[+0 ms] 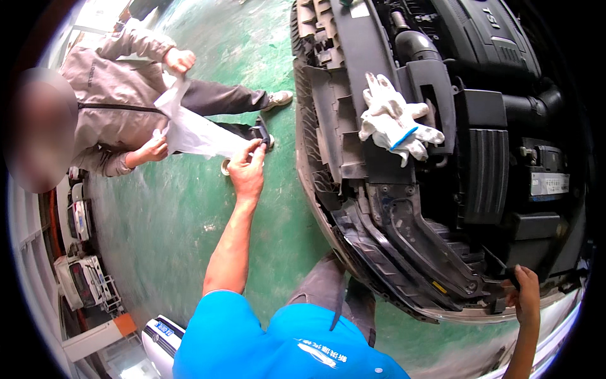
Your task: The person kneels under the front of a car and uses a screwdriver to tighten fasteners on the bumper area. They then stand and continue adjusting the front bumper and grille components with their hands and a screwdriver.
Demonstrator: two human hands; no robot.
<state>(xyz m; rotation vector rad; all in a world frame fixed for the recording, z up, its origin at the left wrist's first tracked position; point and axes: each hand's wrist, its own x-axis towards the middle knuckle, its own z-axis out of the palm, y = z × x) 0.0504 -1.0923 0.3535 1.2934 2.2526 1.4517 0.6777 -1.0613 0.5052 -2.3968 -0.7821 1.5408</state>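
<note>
My left hand [246, 169] reaches out over the green floor, fingers pinched on a small black piece [260, 131]. Beside those fingers hangs the end of a crumpled white plastic sheet or bag [199, 134], held by another person [117, 104] facing me. Over at the right, my right hand [525, 292] is closed on the dark handle of a screwdriver [512, 278], its thin shaft pointing into the car's engine bay [442, 208] near the headlight corner. White work gloves [394, 120] with a blue cuff lie on the front panel of the bay.
The car's front edge [306, 151] runs along the right, its bumper area partly stripped. An engine cover [486, 31] and a battery [548, 174] sit inside. A tape roll [225, 167] is on the floor. A white car [161, 344] stands at lower left.
</note>
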